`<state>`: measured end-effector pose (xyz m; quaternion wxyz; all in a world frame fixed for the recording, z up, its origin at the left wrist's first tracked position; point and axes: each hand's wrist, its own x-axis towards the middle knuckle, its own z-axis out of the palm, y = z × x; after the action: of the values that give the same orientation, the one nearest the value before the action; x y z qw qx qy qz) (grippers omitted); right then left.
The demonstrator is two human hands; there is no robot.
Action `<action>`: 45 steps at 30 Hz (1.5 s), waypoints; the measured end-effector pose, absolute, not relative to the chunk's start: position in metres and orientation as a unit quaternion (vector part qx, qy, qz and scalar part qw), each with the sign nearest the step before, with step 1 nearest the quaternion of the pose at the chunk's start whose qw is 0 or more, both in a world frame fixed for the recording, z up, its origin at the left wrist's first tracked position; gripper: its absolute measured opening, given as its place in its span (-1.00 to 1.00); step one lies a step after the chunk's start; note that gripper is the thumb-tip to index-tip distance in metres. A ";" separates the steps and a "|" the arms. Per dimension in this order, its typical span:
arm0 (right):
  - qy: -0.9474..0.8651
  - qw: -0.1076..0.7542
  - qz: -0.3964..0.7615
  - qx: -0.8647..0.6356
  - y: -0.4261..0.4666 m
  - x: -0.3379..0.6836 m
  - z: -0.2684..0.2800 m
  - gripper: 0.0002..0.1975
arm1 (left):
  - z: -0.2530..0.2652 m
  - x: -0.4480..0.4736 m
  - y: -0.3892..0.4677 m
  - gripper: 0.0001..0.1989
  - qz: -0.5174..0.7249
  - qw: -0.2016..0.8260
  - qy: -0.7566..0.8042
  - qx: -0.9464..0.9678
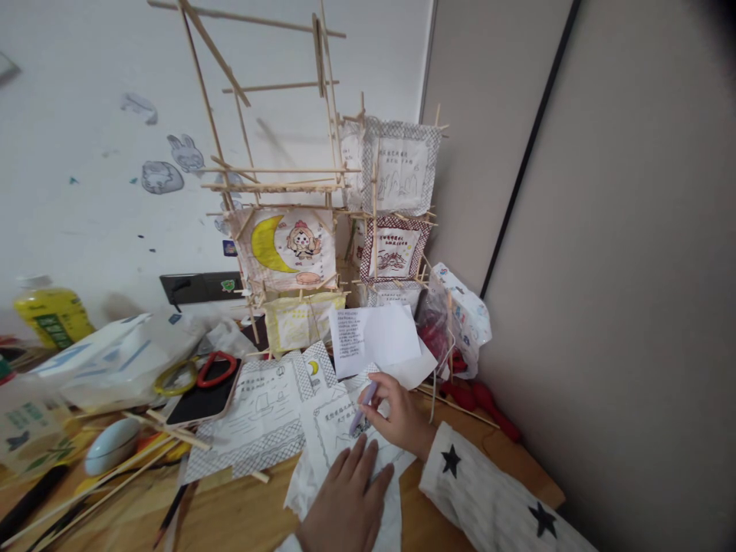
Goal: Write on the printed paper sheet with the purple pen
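Lilac marker pen [363,407], pinched in the right hand [399,418] fingers, tip on a printed paper sheet [336,437] lying near on the wooden surface [241,514]; left hand [345,502], fingers flat together, pins it; steadier pressing should keep strokes clean.
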<state>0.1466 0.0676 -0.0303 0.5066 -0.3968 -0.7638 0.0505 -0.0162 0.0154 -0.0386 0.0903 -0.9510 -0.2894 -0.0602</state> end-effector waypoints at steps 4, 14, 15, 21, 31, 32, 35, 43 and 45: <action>-0.767 0.503 0.055 -0.395 0.067 0.147 -0.031 -0.53 | -0.042 -0.017 0.016 -0.47 -0.077 0.081 -0.291 -0.950; -0.763 0.499 0.042 -0.408 0.067 0.146 -0.030 -0.53 | -0.047 -0.016 0.018 -0.46 -0.066 0.074 -0.294 -0.951; -0.762 0.501 0.037 -0.409 0.067 0.146 -0.030 -0.53 | -0.047 -0.017 0.018 -0.46 -0.064 0.072 -0.294 -0.951; -0.764 0.497 0.029 -0.410 0.067 0.147 -0.031 -0.53 | -0.047 -0.018 0.018 -0.46 -0.071 0.068 -0.294 -0.951; -0.769 0.501 0.045 -0.395 0.068 0.146 -0.029 -0.55 | -0.045 -0.018 0.017 -0.44 -0.080 0.072 -0.287 -0.952; -0.770 0.504 0.050 -0.389 0.067 0.145 -0.028 -0.55 | -0.045 -0.018 0.018 -0.44 -0.077 0.071 -0.287 -0.952; -0.771 0.499 0.060 -0.392 0.067 0.145 -0.027 -0.54 | -0.047 -0.018 0.018 -0.45 -0.077 0.073 -0.290 -0.951; -0.766 0.500 0.034 -0.404 0.067 0.146 -0.032 -0.52 | -0.046 -0.018 0.018 -0.45 -0.071 0.086 -0.287 -0.951; -0.761 0.497 0.029 -0.416 0.067 0.146 -0.032 -0.51 | -0.044 -0.018 0.017 -0.44 -0.070 0.088 -0.289 -0.951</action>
<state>0.1461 0.0672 -0.0324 0.4972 -0.4157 -0.7610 0.0286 -0.0176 0.0171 -0.0444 0.0884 -0.9506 -0.2891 -0.0702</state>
